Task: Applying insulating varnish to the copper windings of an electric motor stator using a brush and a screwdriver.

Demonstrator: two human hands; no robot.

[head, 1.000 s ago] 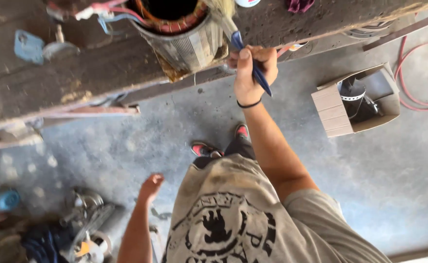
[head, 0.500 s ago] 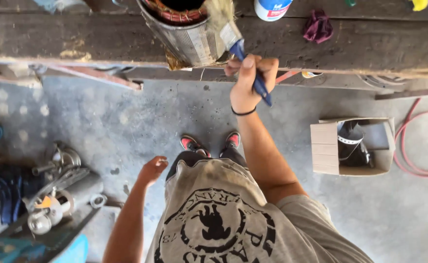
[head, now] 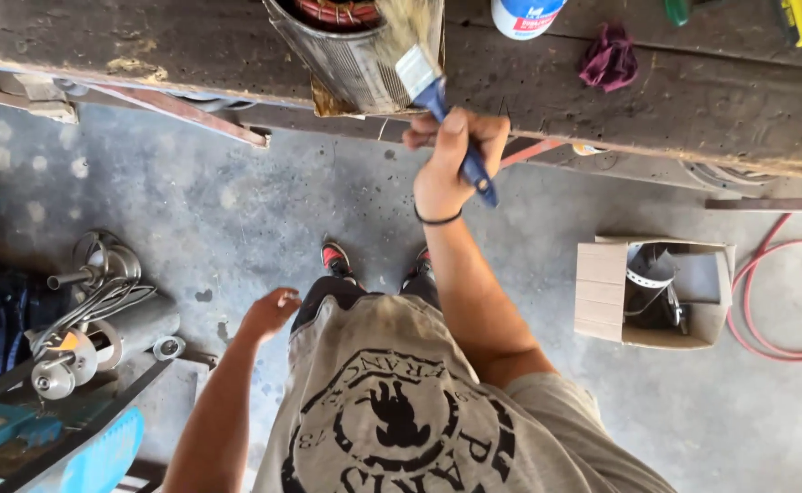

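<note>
Table [head: 191,41]: worn wooden plank, running across top of view. Carrying ribbed metal cylinder [head: 346,59] with copper windings, overhanging near edge; maroon rag [head: 609,57] lying well right of it.
Cardboard box [head: 656,292]: sitting on concrete floor, right.
Right hand [head: 451,160]: fingers wrapping blue-handled paintbrush [head: 428,82], bristles resting against cylinder rim.
Left hand [head: 271,312]: hanging beside hip, loosely half-curled, gripping nothing.

Open grey concrete floor [head: 237,201] below bench edge, left of the feet: free passage. Worn wooden workbench [head: 647,100] blocks the top; ribbed metal motor stator [head: 346,55] overhangs its edge. Obstacles: open cardboard box [head: 652,292] to the right, w/ red hose [head: 775,310] beyond; metal machine parts [head: 91,319] to the left.
</note>
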